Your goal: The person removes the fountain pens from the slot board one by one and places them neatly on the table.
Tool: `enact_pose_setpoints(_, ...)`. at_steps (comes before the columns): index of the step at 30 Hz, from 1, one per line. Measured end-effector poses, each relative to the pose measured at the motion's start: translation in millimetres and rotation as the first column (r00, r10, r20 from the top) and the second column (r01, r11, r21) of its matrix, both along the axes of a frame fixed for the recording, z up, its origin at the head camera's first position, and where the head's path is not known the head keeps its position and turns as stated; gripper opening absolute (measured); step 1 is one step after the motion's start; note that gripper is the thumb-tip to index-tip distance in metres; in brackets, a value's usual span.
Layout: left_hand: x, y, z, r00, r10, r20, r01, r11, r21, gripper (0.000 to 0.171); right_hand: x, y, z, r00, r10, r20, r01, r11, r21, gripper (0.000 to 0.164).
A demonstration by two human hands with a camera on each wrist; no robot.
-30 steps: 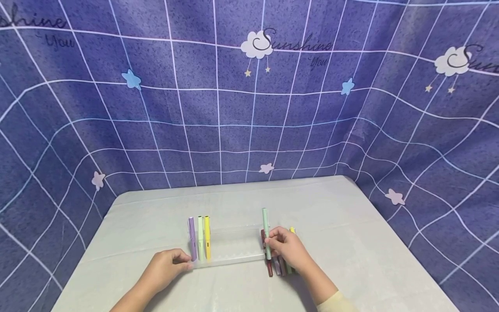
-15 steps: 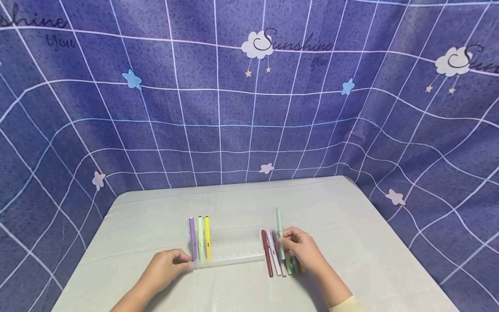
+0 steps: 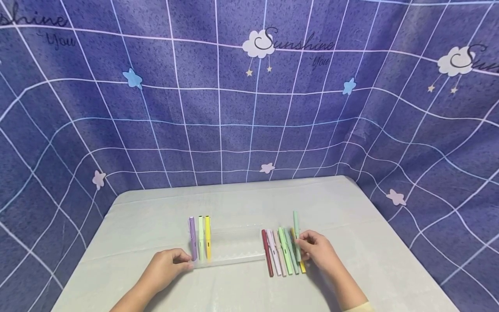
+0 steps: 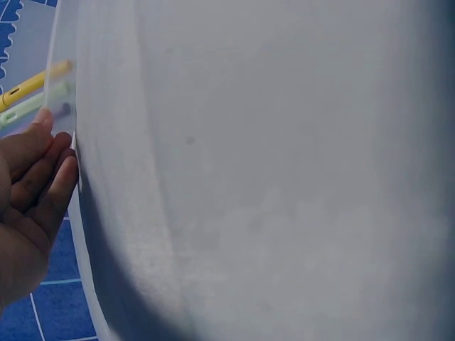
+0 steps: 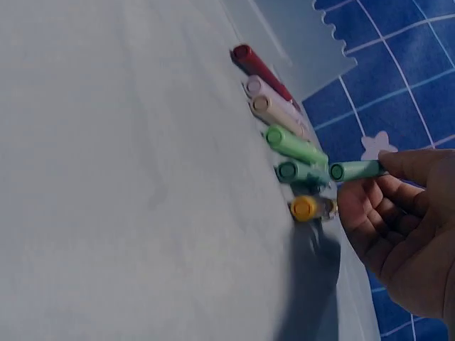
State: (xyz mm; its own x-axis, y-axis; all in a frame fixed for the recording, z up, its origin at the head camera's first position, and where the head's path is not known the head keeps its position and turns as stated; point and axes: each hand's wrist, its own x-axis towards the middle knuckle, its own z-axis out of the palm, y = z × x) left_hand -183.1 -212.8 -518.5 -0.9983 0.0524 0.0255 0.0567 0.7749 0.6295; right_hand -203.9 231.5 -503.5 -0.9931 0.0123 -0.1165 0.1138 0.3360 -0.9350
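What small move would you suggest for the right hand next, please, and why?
Probably ease the mint pen past the row's yellow end pen and lower it to the table: the right hand pinches it raised by that end, and six pens lie side by side.

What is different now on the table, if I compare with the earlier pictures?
The right hand moved rightward, carrying the grey-green pen from the right end of the clear tray to the right end of the row of loose pens. It did not let go. The left hand at the tray's corner and the three pens in the tray stayed.
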Motion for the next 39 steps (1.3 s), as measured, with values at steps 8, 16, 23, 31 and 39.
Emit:
enact_pose_setpoints(8, 0.3, 0.2, 0.2, 1.0, -0.002, 0.003, 0.002, 1.0, 0.001, 0.014, 0.1, 13.8, -9.5, 0.999, -0.043, 0.032, 0.038, 0.987, 0.156, 0.013)
enact_pose_setpoints(16, 0.5, 0.2, 1.3, 1.0, -0.002, 0.0, 0.002, 1.0, 0.001, 0.014, 0.6, 16.5, -16.7, 0.996, -0.035, 0.088, 0.008, 0.957, 0.291, 0.013)
enact_pose_setpoints(23, 0.5, 0.1, 1.1, 1.0, -0.005, 0.003, 0.005, 1.0, 0.0, 0.014, 1.7, 15.8, -19.1, 0.996, -0.03, 0.078, 0.0, 0.935, 0.354, 0.013)
enact_pose_setpoints(31, -1.1, -0.8, -0.4, 1.0, -0.012, -0.012, 0.012, 1.0, -0.005, 0.014, 2.9, 11.6, -21.8, 0.998, -0.055, 0.044, 0.036, 0.932, 0.36, 0.014)
enact_pose_setpoints(39, -1.8, -0.7, -2.2, 1.0, -0.007, -0.01, 0.007, 1.0, -0.007, 0.015, 4.1, 11.3, -19.9, 0.997, -0.056, 0.053, 0.031, 0.92, 0.39, 0.016)
